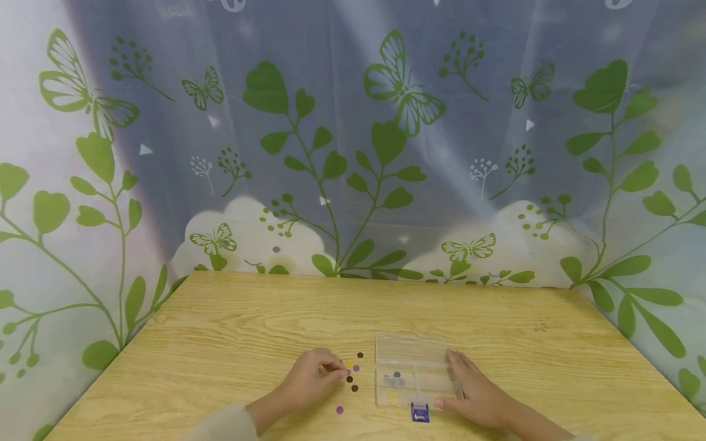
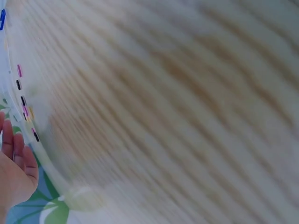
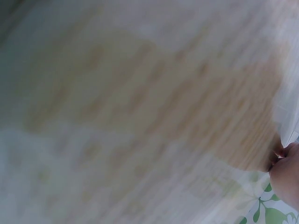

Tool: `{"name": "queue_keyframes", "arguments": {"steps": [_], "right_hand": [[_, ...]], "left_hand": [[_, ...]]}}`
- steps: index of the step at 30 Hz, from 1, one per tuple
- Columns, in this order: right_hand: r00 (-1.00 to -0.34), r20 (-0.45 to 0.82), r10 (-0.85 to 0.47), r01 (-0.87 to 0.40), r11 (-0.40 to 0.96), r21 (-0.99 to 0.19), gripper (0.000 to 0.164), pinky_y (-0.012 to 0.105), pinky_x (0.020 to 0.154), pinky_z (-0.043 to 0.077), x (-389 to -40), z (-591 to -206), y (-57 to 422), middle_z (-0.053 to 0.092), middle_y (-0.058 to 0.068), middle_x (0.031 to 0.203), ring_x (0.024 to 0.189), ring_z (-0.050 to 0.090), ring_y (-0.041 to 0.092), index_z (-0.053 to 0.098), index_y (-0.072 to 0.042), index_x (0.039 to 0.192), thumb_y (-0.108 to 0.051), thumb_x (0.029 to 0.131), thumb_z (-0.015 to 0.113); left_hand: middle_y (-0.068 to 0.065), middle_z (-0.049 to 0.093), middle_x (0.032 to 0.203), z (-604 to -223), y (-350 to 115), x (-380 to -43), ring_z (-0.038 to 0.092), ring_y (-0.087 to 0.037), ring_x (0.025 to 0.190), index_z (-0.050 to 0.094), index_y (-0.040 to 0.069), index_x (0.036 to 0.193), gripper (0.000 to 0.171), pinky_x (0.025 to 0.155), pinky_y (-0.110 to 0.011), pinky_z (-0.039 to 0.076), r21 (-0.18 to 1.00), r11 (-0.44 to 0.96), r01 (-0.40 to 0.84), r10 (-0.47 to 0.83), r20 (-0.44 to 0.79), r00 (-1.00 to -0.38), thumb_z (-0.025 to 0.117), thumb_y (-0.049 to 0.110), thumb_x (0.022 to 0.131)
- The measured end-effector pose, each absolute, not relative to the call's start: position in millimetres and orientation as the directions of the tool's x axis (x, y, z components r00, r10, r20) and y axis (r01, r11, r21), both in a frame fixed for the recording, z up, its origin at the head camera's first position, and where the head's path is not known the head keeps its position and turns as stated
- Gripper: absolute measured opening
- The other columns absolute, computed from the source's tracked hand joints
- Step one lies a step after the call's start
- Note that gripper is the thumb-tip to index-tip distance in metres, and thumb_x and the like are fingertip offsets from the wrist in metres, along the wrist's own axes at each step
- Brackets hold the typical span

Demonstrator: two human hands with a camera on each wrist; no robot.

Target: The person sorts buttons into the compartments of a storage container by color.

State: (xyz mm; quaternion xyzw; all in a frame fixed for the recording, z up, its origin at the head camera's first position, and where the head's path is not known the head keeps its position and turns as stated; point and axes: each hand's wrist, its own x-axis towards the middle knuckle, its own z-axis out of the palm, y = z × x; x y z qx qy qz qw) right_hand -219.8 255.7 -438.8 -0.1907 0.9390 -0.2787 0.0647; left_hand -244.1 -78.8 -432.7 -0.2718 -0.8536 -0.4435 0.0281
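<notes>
Small flat discs lie on the wooden table beside my left hand (image 1: 315,378), whose thumb and index fingertips meet on a purple disc (image 1: 348,372). A yellow disc (image 1: 350,365), another purple disc (image 1: 356,368) and black discs (image 1: 355,388) are close by. A further purple disc (image 1: 339,410) lies nearer the front. My right hand (image 1: 481,392) holds a clear plastic compartment box (image 1: 432,383) at its right side, thumb at the front edge. Inside the box are a dark disc (image 1: 397,374) and yellow ones (image 1: 392,397). A blue latch (image 1: 420,413) sticks out at its front.
The wood-grain table (image 1: 265,318) extends around both hands. Behind it hangs a curtain (image 1: 353,153) printed with leaves and butterflies, also down both sides. Both wrist views show mostly blurred tabletop.
</notes>
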Motion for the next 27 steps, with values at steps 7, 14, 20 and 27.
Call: {"name": "queue_keyframes", "arguments": {"steps": [7, 14, 20, 27], "right_hand": [[-0.919, -0.014, -0.393, -0.323, 0.775, -0.543, 0.098, 0.066, 0.106, 0.013, -220.7, -439.7, 256.1, 0.010, 0.032, 0.149, 0.137, 0.007, 0.050, 0.008, 0.012, 0.143, -0.052, 0.086, 0.056], [-0.920, -0.010, -0.392, -0.324, 0.774, -0.544, 0.098, 0.067, 0.105, 0.014, -220.9, -440.9, 256.2, 0.010, 0.033, 0.149, 0.137, 0.007, 0.051, 0.009, 0.012, 0.143, -0.052, 0.086, 0.056], [-0.919, -0.014, -0.394, -0.321, 0.769, -0.552, 0.097, 0.068, 0.105, 0.013, -219.9, -439.6, 256.1, 0.010, 0.032, 0.149, 0.137, 0.006, 0.051, 0.009, 0.012, 0.143, -0.052, 0.086, 0.056], [-0.917, -0.019, -0.397, -0.323, 0.771, -0.549, 0.097, 0.067, 0.105, 0.013, -220.2, -438.7, 255.9, 0.009, 0.032, 0.149, 0.137, 0.006, 0.051, 0.008, 0.012, 0.143, -0.052, 0.087, 0.055]], "left_hand": [[-0.002, 0.066, 0.083, -431.6, -85.8, -244.5, 0.057, -0.005, 0.077, 0.070, 0.007, 0.083, 0.011, 0.071, -0.016, 0.047, 0.752, 0.456, 0.477, 0.434, 0.280, -0.856, 0.066, 0.016, 0.084], [-0.003, 0.066, 0.083, -431.8, -92.6, -245.5, 0.056, -0.002, 0.076, 0.071, 0.004, 0.085, 0.011, 0.069, -0.017, 0.047, 0.758, 0.460, 0.463, 0.446, 0.254, -0.858, 0.065, 0.014, 0.085], [-0.003, 0.064, 0.083, -434.2, -98.0, -244.6, 0.051, 0.000, 0.074, 0.070, 0.003, 0.087, 0.011, 0.067, -0.015, 0.045, 0.754, 0.457, 0.473, 0.485, 0.234, -0.842, 0.065, 0.012, 0.085], [-0.003, 0.063, 0.084, -439.6, -103.5, -242.9, 0.050, 0.002, 0.072, 0.069, 0.004, 0.087, 0.010, 0.065, -0.015, 0.046, 0.753, 0.454, 0.477, 0.501, 0.227, -0.835, 0.065, 0.012, 0.084]]}}
